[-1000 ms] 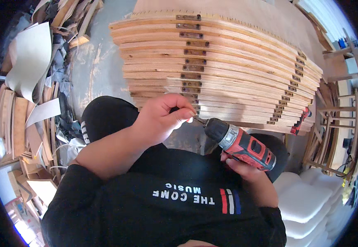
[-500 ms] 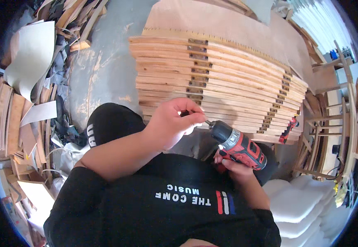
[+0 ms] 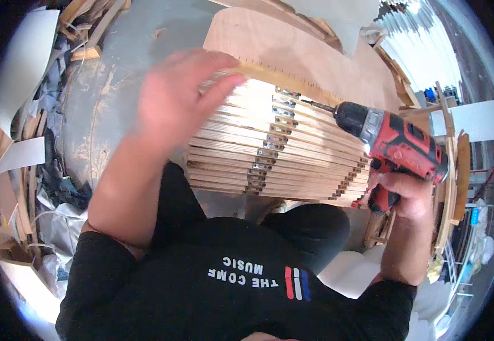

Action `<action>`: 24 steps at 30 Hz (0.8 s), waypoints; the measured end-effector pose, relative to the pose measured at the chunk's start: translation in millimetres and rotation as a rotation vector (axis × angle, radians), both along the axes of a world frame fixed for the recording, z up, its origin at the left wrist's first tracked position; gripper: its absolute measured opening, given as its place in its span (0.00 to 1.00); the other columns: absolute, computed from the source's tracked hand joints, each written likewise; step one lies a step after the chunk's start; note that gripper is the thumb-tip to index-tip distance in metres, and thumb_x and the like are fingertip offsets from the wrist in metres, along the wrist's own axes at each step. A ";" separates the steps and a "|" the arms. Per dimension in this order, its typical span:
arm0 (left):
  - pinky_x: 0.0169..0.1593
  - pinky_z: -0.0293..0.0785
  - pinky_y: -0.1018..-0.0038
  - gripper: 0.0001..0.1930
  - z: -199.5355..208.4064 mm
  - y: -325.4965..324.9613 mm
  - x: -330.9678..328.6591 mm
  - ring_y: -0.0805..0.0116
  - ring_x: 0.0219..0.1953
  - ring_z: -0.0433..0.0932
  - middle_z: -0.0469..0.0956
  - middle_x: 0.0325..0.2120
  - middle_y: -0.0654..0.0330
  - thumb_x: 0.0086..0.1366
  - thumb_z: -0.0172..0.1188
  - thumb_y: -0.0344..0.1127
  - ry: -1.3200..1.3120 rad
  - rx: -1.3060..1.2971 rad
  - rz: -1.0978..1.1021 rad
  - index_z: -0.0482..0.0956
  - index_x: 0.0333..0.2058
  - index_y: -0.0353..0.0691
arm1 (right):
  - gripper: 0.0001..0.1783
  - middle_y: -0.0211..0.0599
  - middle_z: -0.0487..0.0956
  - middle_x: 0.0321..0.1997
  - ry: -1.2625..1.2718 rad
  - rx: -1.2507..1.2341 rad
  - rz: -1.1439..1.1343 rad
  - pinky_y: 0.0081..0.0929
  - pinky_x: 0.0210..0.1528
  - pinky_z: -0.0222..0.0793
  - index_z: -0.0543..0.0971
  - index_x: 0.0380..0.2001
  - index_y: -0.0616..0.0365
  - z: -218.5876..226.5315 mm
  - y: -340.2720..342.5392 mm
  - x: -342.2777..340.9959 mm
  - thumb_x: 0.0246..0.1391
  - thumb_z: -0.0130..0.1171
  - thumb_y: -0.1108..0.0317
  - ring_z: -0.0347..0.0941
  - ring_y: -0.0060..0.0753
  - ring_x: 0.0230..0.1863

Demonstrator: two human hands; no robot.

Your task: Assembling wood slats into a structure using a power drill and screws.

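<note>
My right hand [image 3: 407, 190] is wrapped round the grip of a red and black cordless drill [image 3: 409, 145]. The drill points left, with its bit [image 3: 318, 105] close beside a small metal plate [image 3: 288, 92] on the far slats; I cannot tell whether they touch. A row of long pale wooden slats [image 3: 224, 153] lies in front of me, crossed by two lines of such plates. My left hand [image 3: 181, 94], blurred, is over the left end of the farthest slats. Its thumb and fingers are apart, and it hides the wood under it.
Beyond the slats lies a plywood sheet [image 3: 241, 31]. Wood offcuts and dark scraps [image 3: 59, 165] are heaped on the left. At the right stand a wooden frame [image 3: 448, 199] and white padding [image 3: 343, 270]. Bare grey floor [image 3: 127, 62] shows at the far left.
My left hand has left the drill's tip and moved far and left to the slats' end. The drill has moved up and right, its bit now over the far slats. The view has shifted.
</note>
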State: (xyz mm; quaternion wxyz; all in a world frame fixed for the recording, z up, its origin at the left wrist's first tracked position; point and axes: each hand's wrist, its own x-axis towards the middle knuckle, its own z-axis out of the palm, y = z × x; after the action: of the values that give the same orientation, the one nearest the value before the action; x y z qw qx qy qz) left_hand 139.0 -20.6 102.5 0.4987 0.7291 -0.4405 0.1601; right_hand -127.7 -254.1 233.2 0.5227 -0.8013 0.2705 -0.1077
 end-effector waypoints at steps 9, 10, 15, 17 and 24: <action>0.31 0.66 0.70 0.11 -39.0 -6.1 72.3 0.67 0.27 0.71 0.72 0.22 0.59 0.62 0.66 0.37 0.259 0.021 -0.474 0.82 0.29 0.33 | 0.28 0.37 0.83 0.34 0.158 -0.114 0.044 0.29 0.36 0.76 0.80 0.43 0.65 31.9 4.3 67.1 0.30 0.61 0.82 0.80 0.32 0.33; 0.33 0.64 0.68 0.11 -36.3 -6.7 72.7 0.65 0.28 0.69 0.70 0.22 0.59 0.63 0.63 0.36 0.269 0.054 -0.515 0.79 0.28 0.33 | 0.28 0.36 0.84 0.35 0.182 -0.140 0.034 0.29 0.37 0.76 0.80 0.43 0.65 31.7 5.5 69.8 0.29 0.61 0.82 0.80 0.31 0.33; 0.32 0.62 0.68 0.13 -41.8 -14.3 77.8 0.65 0.27 0.67 0.67 0.21 0.59 0.63 0.62 0.35 0.190 -0.048 -0.580 0.75 0.23 0.33 | 0.29 0.33 0.84 0.38 0.212 -0.121 0.025 0.27 0.41 0.74 0.81 0.43 0.63 33.6 11.8 82.7 0.28 0.63 0.83 0.78 0.27 0.37; 0.32 0.61 0.68 0.14 -44.6 -16.4 79.8 0.65 0.27 0.66 0.66 0.21 0.59 0.63 0.62 0.34 0.199 -0.086 -0.601 0.73 0.22 0.34 | 0.29 0.33 0.84 0.39 0.236 -0.121 0.037 0.27 0.42 0.74 0.81 0.43 0.62 34.0 11.2 86.2 0.28 0.63 0.83 0.78 0.27 0.38; 0.31 0.58 0.68 0.15 -46.6 -20.2 81.1 0.66 0.25 0.62 0.61 0.19 0.60 0.63 0.60 0.33 0.242 -0.152 -0.673 0.68 0.20 0.35 | 0.28 0.31 0.83 0.37 0.294 -0.158 0.068 0.26 0.42 0.74 0.81 0.43 0.62 39.7 11.6 94.7 0.30 0.63 0.84 0.77 0.26 0.37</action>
State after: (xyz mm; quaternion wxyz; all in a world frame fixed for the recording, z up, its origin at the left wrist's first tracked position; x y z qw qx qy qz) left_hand 220.1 -40.8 55.9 0.6247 0.5179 -0.5804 -0.0679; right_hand -33.0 -242.5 272.9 0.4161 -0.8557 0.3075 0.0075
